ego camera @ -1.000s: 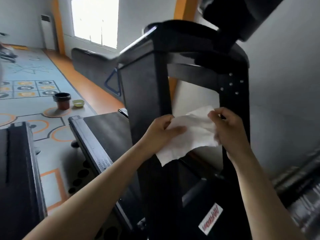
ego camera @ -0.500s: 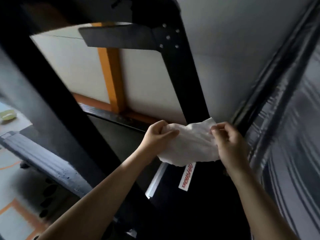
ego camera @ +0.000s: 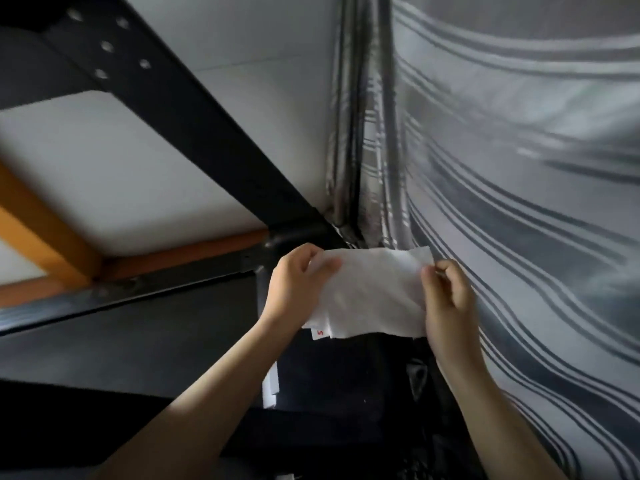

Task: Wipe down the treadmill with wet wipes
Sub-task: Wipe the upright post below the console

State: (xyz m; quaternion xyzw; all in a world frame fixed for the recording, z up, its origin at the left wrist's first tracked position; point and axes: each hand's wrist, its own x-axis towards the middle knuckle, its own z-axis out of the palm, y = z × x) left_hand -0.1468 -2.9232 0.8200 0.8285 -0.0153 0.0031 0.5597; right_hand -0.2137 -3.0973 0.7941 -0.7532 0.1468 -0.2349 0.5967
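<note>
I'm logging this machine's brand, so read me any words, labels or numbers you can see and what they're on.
White label on the black treadmill, mostly hidden behind the wet wipe: only a bit of one red character shows, too little to read.
Nothing else carries readable text.

One head-worn view looked forward and down, close in. The treadmill post [ego camera: 194, 133] crossed the upper left; a striped curtain [ego camera: 519, 168] filled the right.
</note>
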